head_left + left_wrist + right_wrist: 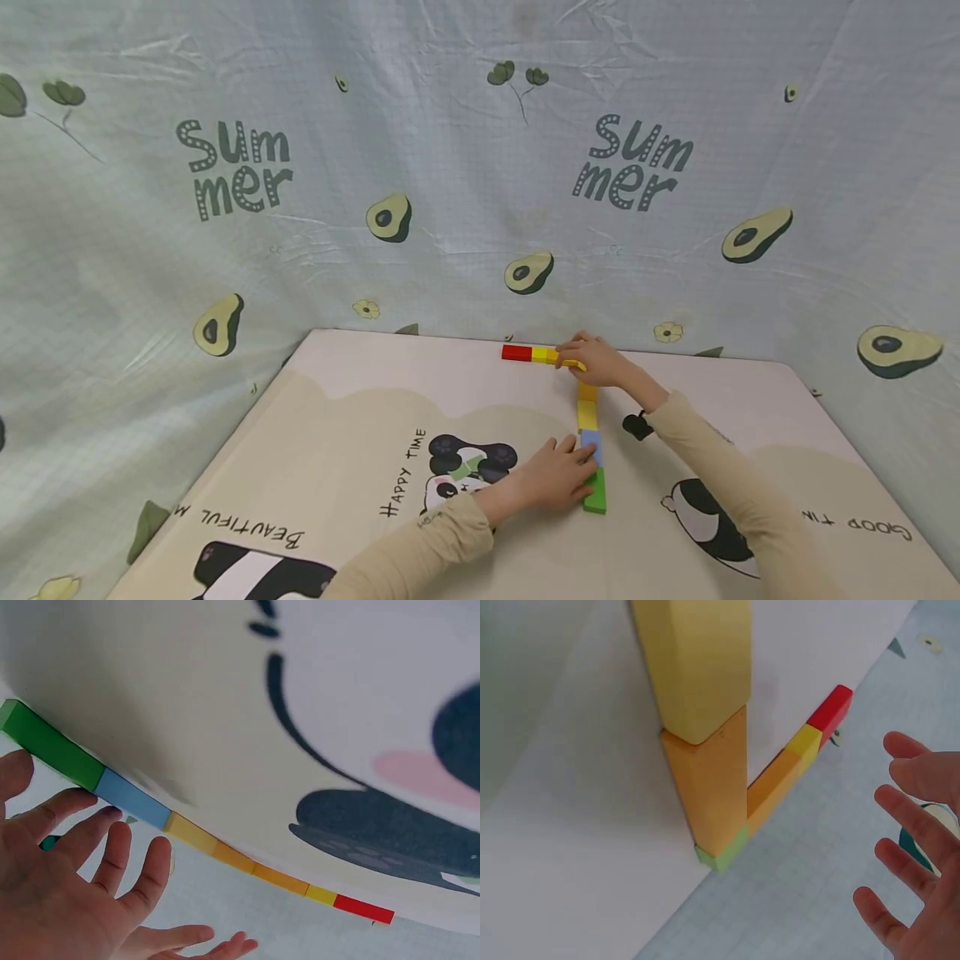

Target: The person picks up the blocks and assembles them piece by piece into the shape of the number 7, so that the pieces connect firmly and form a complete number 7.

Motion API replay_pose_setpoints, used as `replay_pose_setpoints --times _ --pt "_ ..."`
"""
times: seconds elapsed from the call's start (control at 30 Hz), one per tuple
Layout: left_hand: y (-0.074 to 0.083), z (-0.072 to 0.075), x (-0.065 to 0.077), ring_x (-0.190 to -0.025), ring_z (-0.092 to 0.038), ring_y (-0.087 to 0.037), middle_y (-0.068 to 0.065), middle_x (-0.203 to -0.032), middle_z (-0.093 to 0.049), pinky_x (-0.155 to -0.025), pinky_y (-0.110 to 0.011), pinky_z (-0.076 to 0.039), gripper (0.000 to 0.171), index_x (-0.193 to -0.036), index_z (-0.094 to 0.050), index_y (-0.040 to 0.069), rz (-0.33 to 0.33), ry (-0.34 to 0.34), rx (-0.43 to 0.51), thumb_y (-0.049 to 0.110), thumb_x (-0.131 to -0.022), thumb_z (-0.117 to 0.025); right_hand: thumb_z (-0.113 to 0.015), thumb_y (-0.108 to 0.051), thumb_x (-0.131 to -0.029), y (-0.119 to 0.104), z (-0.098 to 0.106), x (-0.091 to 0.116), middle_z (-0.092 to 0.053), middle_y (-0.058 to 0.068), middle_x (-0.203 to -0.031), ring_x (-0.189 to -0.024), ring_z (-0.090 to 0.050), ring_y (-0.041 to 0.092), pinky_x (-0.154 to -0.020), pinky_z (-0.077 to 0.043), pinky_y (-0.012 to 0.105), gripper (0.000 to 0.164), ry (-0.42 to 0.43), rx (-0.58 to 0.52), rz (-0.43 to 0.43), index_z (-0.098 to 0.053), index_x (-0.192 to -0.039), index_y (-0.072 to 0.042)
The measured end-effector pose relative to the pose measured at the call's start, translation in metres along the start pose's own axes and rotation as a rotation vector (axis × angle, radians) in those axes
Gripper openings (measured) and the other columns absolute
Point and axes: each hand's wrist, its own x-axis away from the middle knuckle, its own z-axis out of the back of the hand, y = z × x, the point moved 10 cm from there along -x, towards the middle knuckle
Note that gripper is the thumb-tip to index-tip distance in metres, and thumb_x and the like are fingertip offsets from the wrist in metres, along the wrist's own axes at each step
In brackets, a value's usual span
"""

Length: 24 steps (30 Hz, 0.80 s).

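Small coloured blocks lie end to end in an L on the table. Its far arm has a red block [517,353], a yellow block [804,746] and orange ones. A light green block [727,851] sits at the corner. Toward me run an orange block [712,780], a yellow block [587,415], a blue block [135,799] and a green block [56,742]. My left hand [558,477] rests its loosely spread fingers against the blue and green blocks. Over the corner is my right hand [596,362], its fingers relaxed and apart, gripping nothing.
A pale table mat [360,467] printed with pandas and lettering lies under the blocks. Behind its far edge hangs a light cloth [450,150] with avocado prints, which also encloses both sides.
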Motion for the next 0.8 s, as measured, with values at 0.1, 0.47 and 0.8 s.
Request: replay_pose_setpoints --times 0.1,0.47,0.8 --pt "-0.001 0.002 0.002 -0.115 -0.040 -0.015 0.006 -0.139 -0.040 -0.084 -0.029 -0.039 0.038 -0.126 -0.047 0.024 0.007 0.000 0.001 0.041 -0.093 -0.038 -0.058 -0.007 -0.083 0.002 0.008 0.016 -0.058 0.012 -0.119 -0.105 -0.046 0.030 -0.084 -0.038 0.056 0.017 0.057 0.025 0.003 -0.065 -0.095 -0.017" --pt "-0.009 -0.005 0.003 -0.113 -0.040 -0.014 0.007 -0.140 -0.039 -0.091 -0.033 -0.039 0.043 -0.134 -0.040 0.022 0.033 -0.023 0.200 0.039 -0.095 -0.036 -0.063 -0.015 -0.080 0.018 0.015 0.073 -0.060 0.011 -0.115 -0.106 -0.047 0.032 -0.083 -0.039 0.055 0.026 0.174 0.102 -0.073 -0.061 -0.106 -0.011" --pt "-0.020 0.002 0.008 -0.107 -0.040 -0.013 0.007 -0.140 -0.039 -0.089 -0.030 -0.039 0.045 -0.136 -0.038 0.021 0.035 0.005 0.285 0.037 -0.095 -0.037 -0.065 -0.019 -0.079 0.018 0.017 0.107 -0.059 0.011 -0.115 -0.106 -0.046 0.030 -0.080 -0.039 0.051 0.033 0.192 0.125 -0.132 -0.060 -0.110 -0.010"
